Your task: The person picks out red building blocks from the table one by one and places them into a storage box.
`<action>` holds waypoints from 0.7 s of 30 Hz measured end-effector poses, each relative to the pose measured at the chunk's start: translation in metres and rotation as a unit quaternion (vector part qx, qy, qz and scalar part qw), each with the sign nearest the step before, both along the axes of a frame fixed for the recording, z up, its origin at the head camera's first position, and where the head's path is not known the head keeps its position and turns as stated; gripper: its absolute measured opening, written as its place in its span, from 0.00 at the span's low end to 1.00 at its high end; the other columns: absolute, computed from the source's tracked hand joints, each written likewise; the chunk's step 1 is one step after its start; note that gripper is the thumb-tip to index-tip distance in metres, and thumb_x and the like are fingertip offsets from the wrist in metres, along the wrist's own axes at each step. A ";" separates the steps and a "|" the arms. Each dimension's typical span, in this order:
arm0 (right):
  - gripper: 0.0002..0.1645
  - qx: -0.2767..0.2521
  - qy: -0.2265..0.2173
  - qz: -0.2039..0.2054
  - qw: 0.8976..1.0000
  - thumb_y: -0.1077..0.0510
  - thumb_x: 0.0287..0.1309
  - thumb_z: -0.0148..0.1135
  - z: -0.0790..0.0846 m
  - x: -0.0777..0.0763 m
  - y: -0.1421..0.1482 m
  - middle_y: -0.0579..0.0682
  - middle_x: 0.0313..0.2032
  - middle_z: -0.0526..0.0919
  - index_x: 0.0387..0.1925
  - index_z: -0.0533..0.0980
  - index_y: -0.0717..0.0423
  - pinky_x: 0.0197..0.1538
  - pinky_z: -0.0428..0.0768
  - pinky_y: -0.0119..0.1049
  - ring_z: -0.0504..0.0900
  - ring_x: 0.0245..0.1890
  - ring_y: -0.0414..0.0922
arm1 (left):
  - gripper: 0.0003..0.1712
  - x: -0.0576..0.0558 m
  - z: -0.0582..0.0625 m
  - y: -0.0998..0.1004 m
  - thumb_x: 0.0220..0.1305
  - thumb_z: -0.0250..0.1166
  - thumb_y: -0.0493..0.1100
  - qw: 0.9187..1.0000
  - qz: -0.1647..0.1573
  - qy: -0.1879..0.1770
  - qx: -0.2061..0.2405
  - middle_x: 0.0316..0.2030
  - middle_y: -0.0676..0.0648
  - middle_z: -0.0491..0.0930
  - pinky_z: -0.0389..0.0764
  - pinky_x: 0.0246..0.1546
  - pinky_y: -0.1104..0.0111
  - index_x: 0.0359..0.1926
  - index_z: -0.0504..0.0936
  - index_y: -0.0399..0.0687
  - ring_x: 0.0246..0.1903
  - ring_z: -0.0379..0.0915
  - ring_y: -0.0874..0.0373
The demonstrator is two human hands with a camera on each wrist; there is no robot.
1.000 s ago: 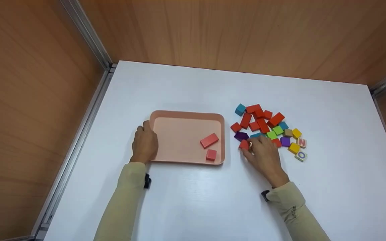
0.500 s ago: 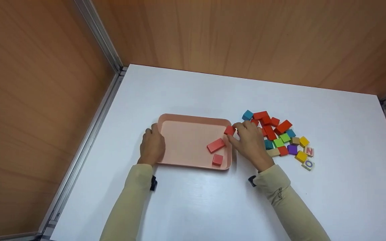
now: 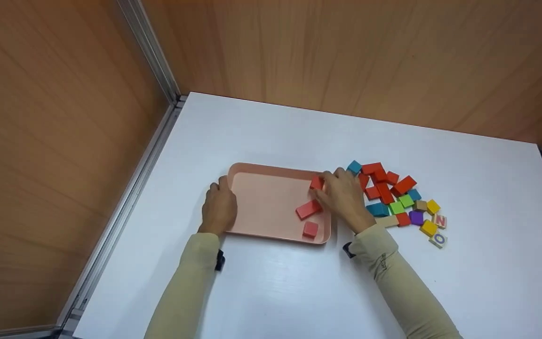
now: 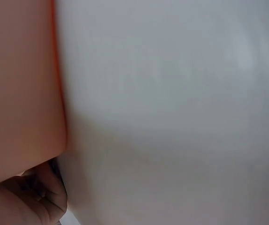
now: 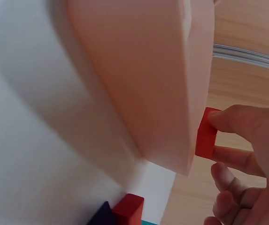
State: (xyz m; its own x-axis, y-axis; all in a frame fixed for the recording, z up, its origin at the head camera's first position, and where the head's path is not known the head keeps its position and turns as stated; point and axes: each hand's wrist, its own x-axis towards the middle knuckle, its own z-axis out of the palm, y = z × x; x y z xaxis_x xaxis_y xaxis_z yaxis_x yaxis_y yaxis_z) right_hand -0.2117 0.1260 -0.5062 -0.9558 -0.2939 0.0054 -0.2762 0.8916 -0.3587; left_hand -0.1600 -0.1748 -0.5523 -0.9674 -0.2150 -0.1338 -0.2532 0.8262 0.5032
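Observation:
A pink rectangular tray [image 3: 264,202] lies on the white table. My left hand [image 3: 219,207] grips its left rim; in the left wrist view curled fingers [image 4: 47,194] show at the tray's edge. Over the tray's right end, near the far corner, my right hand [image 3: 345,198] pinches a red block [image 3: 315,182] between thumb and fingers. The right wrist view shows this red block [image 5: 205,136] beside the tray wall [image 5: 134,70]. Inside the tray, along its right side, are a longer red block [image 3: 308,210] and a small red cube [image 3: 310,229].
Right of the tray lies a loose group of blocks: red blocks [image 3: 385,193], a teal block [image 3: 377,209], green cubes [image 3: 396,207], yellow cubes [image 3: 428,228], a purple cube [image 3: 416,217] and letter blocks [image 3: 438,239]. Wood panels [image 3: 327,56] wall the table's back and left.
My right hand has picked the red block from the group and carried it left over the tray. The left hand stays on the tray rim. The head view has shifted slightly.

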 end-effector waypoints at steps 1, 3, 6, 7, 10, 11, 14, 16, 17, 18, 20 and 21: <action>0.32 0.003 -0.007 0.000 1.000 0.46 0.59 0.71 -0.002 -0.001 0.000 0.56 0.40 0.75 0.61 0.77 0.55 0.44 0.71 0.46 0.72 0.42 0.52 | 0.26 0.000 0.000 0.000 0.78 0.46 0.40 1.000 -0.001 -0.001 -0.003 0.50 0.36 0.68 0.76 0.45 0.53 0.72 0.55 0.39 0.51 0.69 0.43; 0.32 0.003 -0.017 -0.001 1.000 0.46 0.60 0.71 -0.006 -0.001 0.000 0.55 0.38 0.73 0.63 0.76 0.52 0.42 0.70 0.45 0.71 0.41 0.51 | 0.26 -0.001 0.001 0.001 0.78 0.45 0.40 1.000 0.001 -0.004 0.000 0.51 0.35 0.68 0.76 0.46 0.53 0.72 0.55 0.40 0.51 0.69 0.43; 0.31 0.009 -0.027 -0.002 1.000 0.46 0.62 0.69 -0.011 -0.002 0.000 0.55 0.37 0.72 0.64 0.75 0.50 0.41 0.69 0.45 0.70 0.40 0.52 | 0.26 -0.001 0.002 0.002 0.78 0.45 0.41 1.000 0.003 -0.005 0.004 0.52 0.36 0.68 0.76 0.47 0.53 0.73 0.55 0.40 0.52 0.69 0.43; 0.31 0.014 -0.029 -0.002 0.999 0.46 0.62 0.69 -0.012 -0.002 0.000 0.55 0.37 0.72 0.64 0.75 0.50 0.41 0.68 0.45 0.70 0.40 0.52 | 0.26 -0.001 0.002 0.002 0.78 0.45 0.41 1.000 0.004 -0.005 0.005 0.51 0.36 0.68 0.76 0.47 0.53 0.72 0.55 0.40 0.51 0.69 0.43; 0.30 0.024 -0.033 -0.004 0.999 0.47 0.63 0.69 -0.014 -0.002 -0.001 0.55 0.37 0.71 0.63 0.75 0.51 0.43 0.66 0.46 0.70 0.42 0.52 | 0.26 -0.001 0.001 0.002 0.79 0.43 0.41 1.000 0.006 -0.005 0.008 0.51 0.36 0.68 0.75 0.47 0.53 0.72 0.56 0.40 0.51 0.70 0.44; 0.30 0.026 -0.035 -0.004 0.999 0.47 0.63 0.69 -0.015 -0.002 -0.002 0.55 0.37 0.71 0.63 0.75 0.51 0.44 0.66 0.46 0.70 0.42 0.52 | 0.25 -0.001 0.001 0.002 0.79 0.43 0.41 1.000 0.007 -0.004 0.009 0.51 0.36 0.68 0.75 0.47 0.53 0.72 0.56 0.40 0.51 0.70 0.44; 0.28 0.031 -0.034 -0.002 0.999 0.47 0.62 0.69 -0.015 -0.002 -0.003 0.55 0.38 0.71 0.61 0.76 0.52 0.46 0.65 0.48 0.70 0.43 0.53 | 0.25 0.000 0.001 0.001 0.79 0.43 0.40 1.000 0.008 -0.003 0.007 0.51 0.36 0.69 0.75 0.47 0.53 0.72 0.56 0.39 0.51 0.70 0.43; 0.27 0.035 -0.031 0.001 0.999 0.48 0.62 0.69 -0.016 -0.002 -0.004 0.56 0.38 0.72 0.60 0.76 0.52 0.47 0.64 0.49 0.70 0.44 0.54 | 0.25 0.000 0.001 0.001 0.79 0.43 0.40 1.000 0.007 -0.002 0.005 0.51 0.35 0.69 0.76 0.47 0.52 0.72 0.56 0.38 0.51 0.70 0.43; 0.27 0.037 -0.031 0.002 0.999 0.48 0.62 0.69 -0.016 -0.002 -0.004 0.56 0.39 0.72 0.60 0.76 0.53 0.47 0.64 0.49 0.70 0.45 0.54 | 0.26 0.000 0.001 0.001 0.78 0.43 0.40 1.000 0.007 -0.002 0.003 0.51 0.35 0.69 0.76 0.47 0.52 0.72 0.56 0.38 0.51 0.70 0.43; 0.27 0.039 -0.030 0.003 0.999 0.48 0.62 0.69 -0.017 -0.002 -0.004 0.56 0.39 0.72 0.60 0.76 0.53 0.48 0.65 0.50 0.70 0.45 0.54 | 0.26 0.000 0.001 0.001 0.78 0.44 0.40 1.000 0.006 -0.002 0.002 0.51 0.35 0.69 0.76 0.47 0.52 0.72 0.56 0.38 0.51 0.70 0.42; 0.29 0.042 -0.028 0.002 0.999 0.48 0.62 0.69 -0.017 -0.002 -0.004 0.56 0.40 0.72 0.61 0.75 0.53 0.48 0.65 0.50 0.70 0.46 0.54 | 0.26 0.000 0.001 0.000 0.78 0.44 0.40 1.000 0.004 -0.003 0.001 0.51 0.35 0.69 0.76 0.47 0.52 0.72 0.56 0.38 0.52 0.70 0.42; 0.30 0.042 -0.028 0.002 0.999 0.48 0.62 0.69 -0.017 -0.002 -0.003 0.56 0.40 0.73 0.62 0.75 0.53 0.48 0.65 0.50 0.71 0.46 0.54 | 0.26 0.000 0.001 0.000 0.78 0.45 0.40 1.000 0.005 -0.003 0.000 0.51 0.35 0.69 0.76 0.47 0.52 0.72 0.56 0.38 0.52 0.71 0.42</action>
